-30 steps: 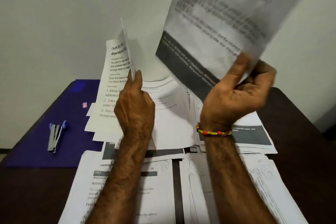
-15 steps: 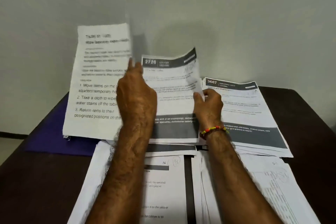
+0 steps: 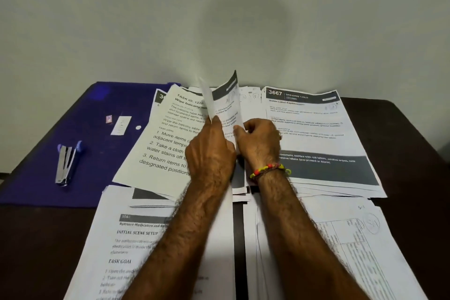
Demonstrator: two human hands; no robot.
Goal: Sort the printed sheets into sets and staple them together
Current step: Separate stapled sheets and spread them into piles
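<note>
Head view: I'm mid-sort. My left hand [image 3: 210, 151] and right hand [image 3: 259, 143] both pinch one upright sheet [image 3: 225, 102] with curled fingers, over the stacks [image 3: 314, 129] on the bench [image 3: 414, 165]. Next, lay it on its matching set; the stapler [image 3: 66, 163] lies well left. Half a second ago the sheet faced me — now it stands edge-on, and the balcony page [image 3: 168, 139] lies flat.

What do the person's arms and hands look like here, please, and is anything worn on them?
Both forearms are bare and hairy, with no sleeves in view. The left hand shows no glove, ring or watch. The right hand is also bare of gloves; at its wrist sits a beaded bracelet in yellow, red and green, with a darker cord strand.
</note>
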